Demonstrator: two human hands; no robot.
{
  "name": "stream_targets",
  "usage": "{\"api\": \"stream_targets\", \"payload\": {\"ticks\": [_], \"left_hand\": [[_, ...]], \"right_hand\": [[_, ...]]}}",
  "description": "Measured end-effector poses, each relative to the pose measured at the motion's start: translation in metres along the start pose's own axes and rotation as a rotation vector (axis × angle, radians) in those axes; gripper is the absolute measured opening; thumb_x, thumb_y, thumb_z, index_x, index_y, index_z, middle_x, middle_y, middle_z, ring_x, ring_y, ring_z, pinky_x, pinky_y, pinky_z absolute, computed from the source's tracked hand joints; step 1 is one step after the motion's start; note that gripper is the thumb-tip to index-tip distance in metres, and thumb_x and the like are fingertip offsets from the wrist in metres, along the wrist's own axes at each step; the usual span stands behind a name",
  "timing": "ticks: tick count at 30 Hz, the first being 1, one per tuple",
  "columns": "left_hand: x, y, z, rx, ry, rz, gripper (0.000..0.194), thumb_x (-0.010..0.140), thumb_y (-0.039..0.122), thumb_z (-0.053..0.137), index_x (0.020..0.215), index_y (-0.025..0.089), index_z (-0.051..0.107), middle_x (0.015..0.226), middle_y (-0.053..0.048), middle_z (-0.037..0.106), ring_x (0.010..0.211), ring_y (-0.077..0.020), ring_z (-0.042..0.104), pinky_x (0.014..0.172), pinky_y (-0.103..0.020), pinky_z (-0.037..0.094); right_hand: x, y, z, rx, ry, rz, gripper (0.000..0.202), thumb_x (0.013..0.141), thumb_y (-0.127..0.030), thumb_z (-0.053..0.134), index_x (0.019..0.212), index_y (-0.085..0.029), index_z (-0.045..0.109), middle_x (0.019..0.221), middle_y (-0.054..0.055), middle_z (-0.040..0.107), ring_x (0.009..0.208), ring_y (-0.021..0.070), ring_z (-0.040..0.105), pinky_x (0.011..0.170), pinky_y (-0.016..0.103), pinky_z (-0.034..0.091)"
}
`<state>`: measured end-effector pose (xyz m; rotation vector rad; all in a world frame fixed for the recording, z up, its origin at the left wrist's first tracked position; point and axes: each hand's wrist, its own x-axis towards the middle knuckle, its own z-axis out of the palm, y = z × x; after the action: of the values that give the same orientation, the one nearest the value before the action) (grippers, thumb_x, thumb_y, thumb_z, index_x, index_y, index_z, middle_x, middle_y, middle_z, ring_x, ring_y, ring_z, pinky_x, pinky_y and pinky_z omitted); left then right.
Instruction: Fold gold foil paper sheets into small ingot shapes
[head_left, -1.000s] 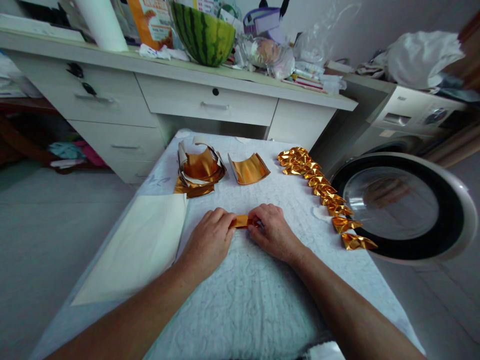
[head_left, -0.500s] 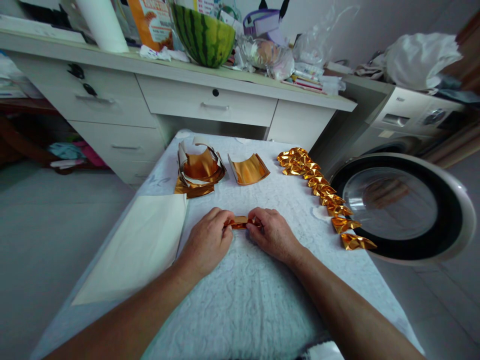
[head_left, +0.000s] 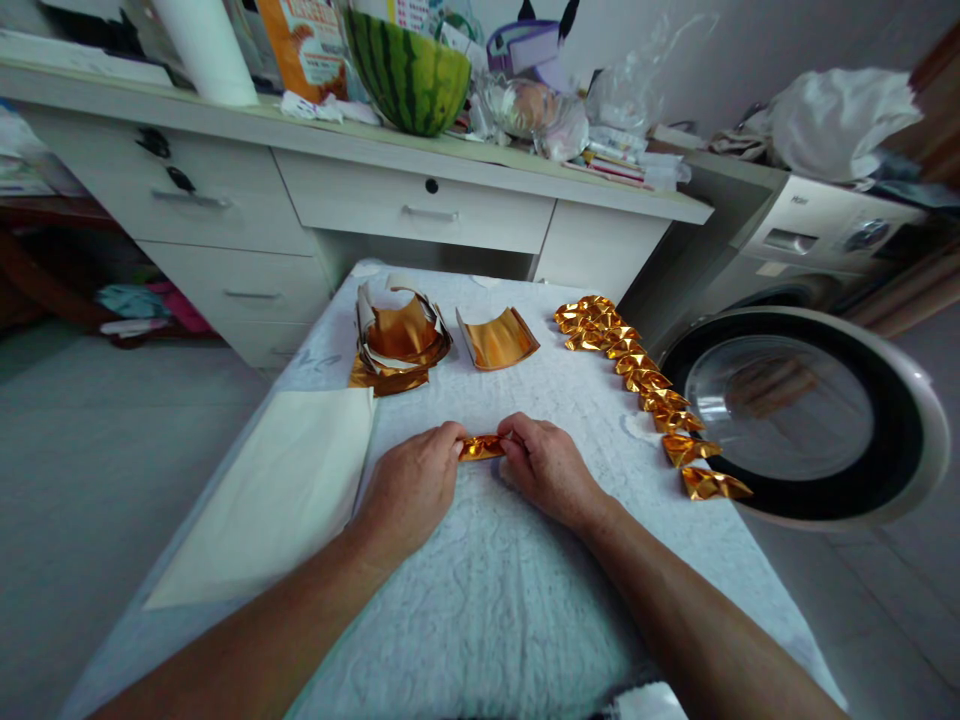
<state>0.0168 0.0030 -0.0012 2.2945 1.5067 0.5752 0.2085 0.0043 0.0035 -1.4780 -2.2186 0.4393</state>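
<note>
Between my two hands is a narrow folded strip of gold foil paper (head_left: 481,447), its shiny face showing. My left hand (head_left: 420,475) pinches the strip's left end, and my right hand (head_left: 544,465) pinches its right end; both ends are hidden by fingers. Beyond them lies a curled stack of gold foil sheets (head_left: 401,335), with a smaller curved pile of gold sheets (head_left: 500,340) to its right. Folded gold foil ingots (head_left: 645,375) run in a row down the table's right side. A cream paper sheet (head_left: 277,490) lies left of my left hand.
The table has a pale patterned cloth (head_left: 480,600). Behind it stands a white desk (head_left: 420,205) carrying half a watermelon (head_left: 409,75), plastic bags and other clutter. At right, a washing machine's open round door (head_left: 795,410) reaches close to the table edge.
The folded strip has turned between my fingers, so its shiny gold face shows where a duller flap stood up before. My hands have shifted only slightly.
</note>
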Motion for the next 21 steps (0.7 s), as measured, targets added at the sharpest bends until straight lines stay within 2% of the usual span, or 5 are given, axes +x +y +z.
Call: {"api": "stream_targets", "payload": {"ticks": [11, 21], "left_hand": [[-0.0008, 0.0005, -0.0009, 0.074, -0.03, -0.018, 0.026, 0.096, 0.02, 0.033, 0.102, 0.018, 0.058, 0.086, -0.006, 0.072, 0.08, -0.0223, 0.069, 0.07, -0.032, 0.047], [-0.0016, 0.0005, 0.0002, 0.107, -0.044, -0.016, 0.024, 0.095, 0.019, 0.035, 0.103, 0.021, 0.057, 0.084, -0.004, 0.072, 0.076, -0.0212, 0.069, 0.066, -0.03, 0.043]], "right_hand": [[-0.0005, -0.0008, -0.0005, -0.016, -0.058, -0.032, 0.016, 0.093, -0.018, 0.041, 0.1, -0.018, 0.055, 0.082, 0.005, 0.066, 0.073, 0.0171, 0.059, 0.07, 0.027, 0.04], [-0.0031, 0.0002, -0.0027, 0.1, -0.056, -0.111, 0.014, 0.093, -0.017, 0.039, 0.098, -0.019, 0.053, 0.079, 0.002, 0.064, 0.071, 0.0157, 0.058, 0.068, 0.026, 0.039]]}}
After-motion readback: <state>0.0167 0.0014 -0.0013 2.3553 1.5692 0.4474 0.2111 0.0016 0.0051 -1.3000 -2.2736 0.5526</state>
